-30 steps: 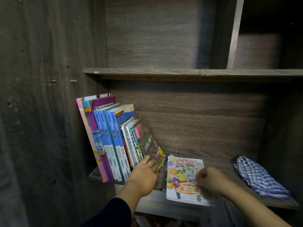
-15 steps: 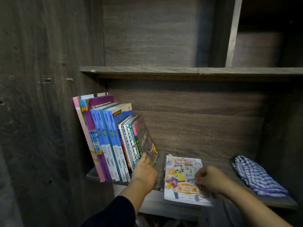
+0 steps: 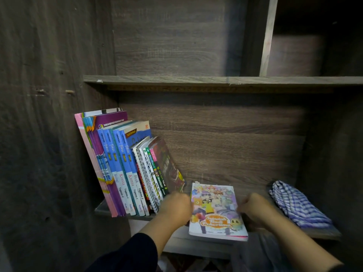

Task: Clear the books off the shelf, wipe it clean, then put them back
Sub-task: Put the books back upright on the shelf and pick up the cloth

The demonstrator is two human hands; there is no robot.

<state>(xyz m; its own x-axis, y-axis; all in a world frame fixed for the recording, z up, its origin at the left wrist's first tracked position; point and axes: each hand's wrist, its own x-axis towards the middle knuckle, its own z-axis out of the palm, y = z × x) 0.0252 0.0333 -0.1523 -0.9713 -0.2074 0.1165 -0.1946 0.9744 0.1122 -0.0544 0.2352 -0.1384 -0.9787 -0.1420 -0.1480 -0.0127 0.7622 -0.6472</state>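
Row of upright books [image 3: 125, 169] leans at the shelf's [image 3: 314, 232] left end; left hand [image 3: 175, 206] against its rightmost book, blurred, grip unclear. Right hand [image 3: 255, 210] curled on the flat cartoon-cover book [image 3: 216, 211]. Checked cloth [image 3: 296, 205] lies right; dark wood-grain cabinet walls all round

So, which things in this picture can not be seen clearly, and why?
- Left hand, head view: motion blur hides how its fingers lie.
- Right hand, head view: blurred; its fingertips are behind the edge of the flat comic book, so its grip is unclear.
- Rightmost dark book of the leaning row: cover too dim and slanted to read.
- Checked cloth: what lies under it is hidden.
- Shelf: below its front edge is too dark.
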